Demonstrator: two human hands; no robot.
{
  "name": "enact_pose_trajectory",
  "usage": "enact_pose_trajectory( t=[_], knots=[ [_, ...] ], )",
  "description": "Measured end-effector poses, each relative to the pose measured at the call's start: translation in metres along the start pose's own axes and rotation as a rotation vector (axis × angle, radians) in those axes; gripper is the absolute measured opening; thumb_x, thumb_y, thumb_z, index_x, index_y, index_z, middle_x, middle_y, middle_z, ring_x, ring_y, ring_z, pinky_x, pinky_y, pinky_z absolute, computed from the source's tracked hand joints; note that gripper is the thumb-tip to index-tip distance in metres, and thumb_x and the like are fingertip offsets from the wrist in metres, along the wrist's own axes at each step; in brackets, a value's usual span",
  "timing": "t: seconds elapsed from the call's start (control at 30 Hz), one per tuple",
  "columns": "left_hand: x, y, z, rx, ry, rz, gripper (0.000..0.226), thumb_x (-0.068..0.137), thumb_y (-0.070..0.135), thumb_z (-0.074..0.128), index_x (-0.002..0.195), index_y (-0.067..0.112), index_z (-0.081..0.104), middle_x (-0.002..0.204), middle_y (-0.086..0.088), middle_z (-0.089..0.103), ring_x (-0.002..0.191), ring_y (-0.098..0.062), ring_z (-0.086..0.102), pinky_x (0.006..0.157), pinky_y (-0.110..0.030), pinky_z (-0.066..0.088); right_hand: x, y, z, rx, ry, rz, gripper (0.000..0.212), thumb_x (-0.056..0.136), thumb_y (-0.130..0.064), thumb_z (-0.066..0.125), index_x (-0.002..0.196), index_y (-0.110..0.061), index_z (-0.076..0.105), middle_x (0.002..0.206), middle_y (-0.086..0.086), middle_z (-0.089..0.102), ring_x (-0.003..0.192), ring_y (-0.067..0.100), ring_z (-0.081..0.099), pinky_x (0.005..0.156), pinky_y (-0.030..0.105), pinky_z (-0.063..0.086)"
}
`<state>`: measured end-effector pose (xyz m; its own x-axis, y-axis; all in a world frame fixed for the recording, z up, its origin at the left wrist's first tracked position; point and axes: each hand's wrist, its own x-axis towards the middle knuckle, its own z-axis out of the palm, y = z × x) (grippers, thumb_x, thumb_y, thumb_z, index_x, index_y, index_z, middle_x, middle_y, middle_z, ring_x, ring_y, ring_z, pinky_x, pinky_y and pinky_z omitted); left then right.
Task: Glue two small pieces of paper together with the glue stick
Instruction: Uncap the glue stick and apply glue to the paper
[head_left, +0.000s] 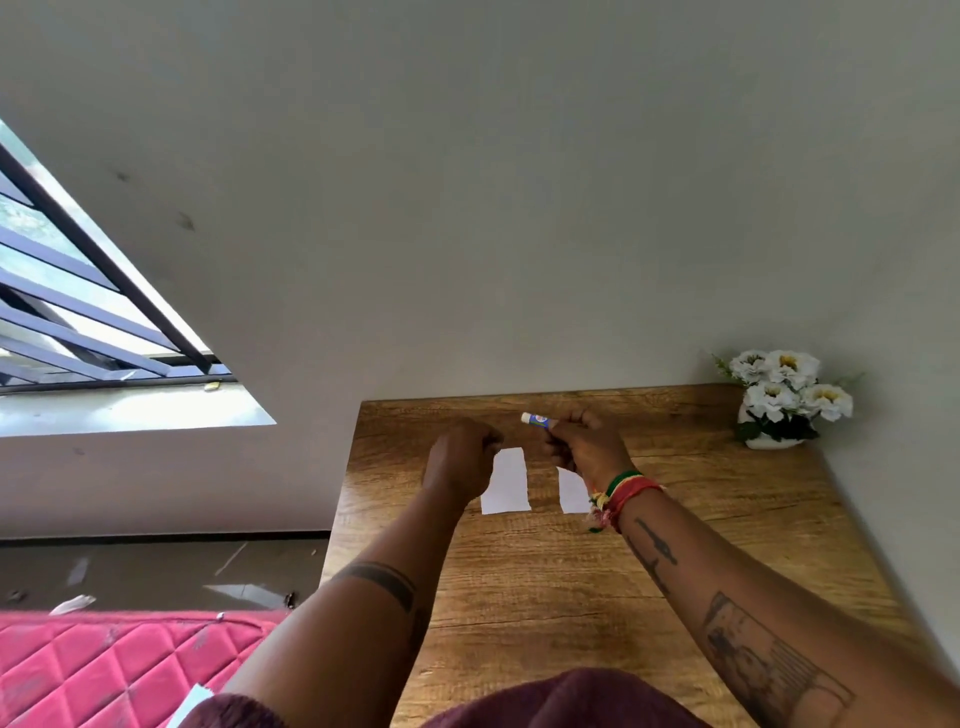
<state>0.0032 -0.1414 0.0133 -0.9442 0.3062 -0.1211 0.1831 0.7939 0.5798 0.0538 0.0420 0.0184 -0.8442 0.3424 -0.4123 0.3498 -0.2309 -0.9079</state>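
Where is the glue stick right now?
The glue stick is held in the right hand above the far part of the wooden table, just beyond the two paper pieces.

No readable txt anywhere. Glue stick (537, 420), near the counter's (571, 571) far edge, has a blue label w/ a small red/yellow mark, but it's too small & blurred to make out any brand, letters or nos.

Two white paper pieces lie on one wooden desk (571, 571): the left piece (506, 483) and the right piece (571, 491). There is one glue stick (536, 420), two hands, and one flower pot (774, 441).
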Motion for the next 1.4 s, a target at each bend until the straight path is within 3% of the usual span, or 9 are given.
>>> enact_pose_trajectory(
  t=[0.1, 0.2, 0.33, 0.43, 0.6, 0.73, 1.07, 1.23, 1.4],
  knots=[
    [0.0, -0.016, 0.011, 0.236, -0.038, 0.117, 0.026, 0.099, 0.022, 0.063, 0.123, 0.024, 0.074, 0.127, 0.001, 0.069, 0.114, -0.024, 0.064, 0.092, -0.038, 0.053, 0.007, 0.015, 0.0, -0.231, 0.015, -0.047, 0.016, 0.094, -0.008, 0.063, 0.107, -0.006, 0.072, 0.087, 0.012, 0.072, 0.065, 0.017, 0.065, 0.062, 0.031, 0.057],
    [0.004, -0.022, 0.023, 0.353, -0.087, 0.194, 0.031, 0.1, 0.026, 0.061, 0.13, 0.025, 0.07, 0.136, 0.002, 0.063, 0.122, -0.026, 0.058, 0.1, -0.038, 0.048, 0.015, 0.023, 0.004, -0.454, 0.021, -0.107, 0.016, 0.092, -0.013, 0.066, 0.106, -0.015, 0.074, 0.097, 0.007, 0.072, 0.085, 0.022, 0.067, 0.078, 0.038, 0.057],
    [0.009, -0.032, 0.042, 0.497, -0.198, 0.247, 0.038, 0.103, 0.031, 0.055, 0.141, 0.026, 0.061, 0.155, 0.001, 0.048, 0.138, -0.03, 0.044, 0.107, -0.044, 0.04, 0.026, 0.028, 0.006, -0.654, -0.033, -0.166, 0.021, 0.09, -0.013, 0.069, 0.11, -0.017, 0.071, 0.107, 0.0, 0.069, 0.095, 0.018, 0.063, 0.081, 0.027, 0.048],
    [0.011, -0.043, 0.051, 0.532, -0.259, 0.256, 0.044, 0.105, 0.033, 0.052, 0.148, 0.026, 0.053, 0.16, -0.001, 0.042, 0.142, -0.032, 0.039, 0.112, -0.046, 0.034, 0.034, 0.032, 0.007, -0.79, -0.047, -0.199, 0.026, 0.093, -0.015, 0.067, 0.118, -0.015, 0.07, 0.111, 0.002, 0.069, 0.098, 0.018, 0.064, 0.081, 0.028, 0.05],
    [0.014, -0.055, 0.058, 0.534, -0.304, 0.275, 0.049, 0.105, 0.036, 0.049, 0.153, 0.026, 0.045, 0.163, -0.001, 0.038, 0.144, -0.031, 0.036, 0.116, -0.044, 0.031, 0.05, 0.032, 0.014, -1.024, -0.139, -0.289, 0.022, 0.094, -0.016, 0.064, 0.115, -0.012, 0.068, 0.109, 0.008, 0.071, 0.095, 0.022, 0.065, 0.078, 0.031, 0.051],
    [0.017, -0.052, 0.056, 0.527, -0.288, 0.29, 0.05, 0.105, 0.036, 0.05, 0.153, 0.024, 0.045, 0.162, -0.003, 0.038, 0.144, -0.031, 0.035, 0.116, -0.046, 0.032, 0.055, 0.031, 0.022, -1.143, -0.18, -0.357, 0.023, 0.095, -0.015, 0.06, 0.117, -0.013, 0.067, 0.111, 0.009, 0.07, 0.096, 0.024, 0.064, 0.076, 0.03, 0.047],
    [0.013, -0.05, 0.059, 0.574, -0.249, 0.294, 0.05, 0.105, 0.039, 0.047, 0.153, 0.025, 0.046, 0.162, -0.002, 0.038, 0.142, -0.032, 0.036, 0.115, -0.047, 0.031, 0.05, 0.031, 0.028, -1.326, -0.266, -0.461, 0.022, 0.095, -0.017, 0.058, 0.116, -0.015, 0.064, 0.116, 0.006, 0.065, 0.11, 0.027, 0.057, 0.09, 0.037, 0.049],
    [0.011, -0.051, 0.058, 0.55, -0.233, 0.282, 0.049, 0.105, 0.04, 0.048, 0.152, 0.026, 0.046, 0.162, 0.0, 0.038, 0.143, -0.031, 0.035, 0.117, -0.048, 0.028, 0.04, 0.032, 0.026, -1.324, -0.282, -0.477, 0.021, 0.094, -0.016, 0.06, 0.114, -0.013, 0.066, 0.116, 0.008, 0.066, 0.105, 0.029, 0.059, 0.08, 0.031, 0.044],
    [0.011, -0.052, 0.061, 0.548, -0.225, 0.265, 0.048, 0.105, 0.04, 0.048, 0.151, 0.027, 0.048, 0.162, 0.001, 0.04, 0.143, -0.031, 0.034, 0.118, -0.049, 0.027, 0.028, 0.035, 0.021, -1.353, -0.302, -0.457, 0.02, 0.094, -0.017, 0.059, 0.112, -0.016, 0.067, 0.116, 0.008, 0.066, 0.107, 0.027, 0.058, 0.08, 0.033, 0.048]
  ],
)
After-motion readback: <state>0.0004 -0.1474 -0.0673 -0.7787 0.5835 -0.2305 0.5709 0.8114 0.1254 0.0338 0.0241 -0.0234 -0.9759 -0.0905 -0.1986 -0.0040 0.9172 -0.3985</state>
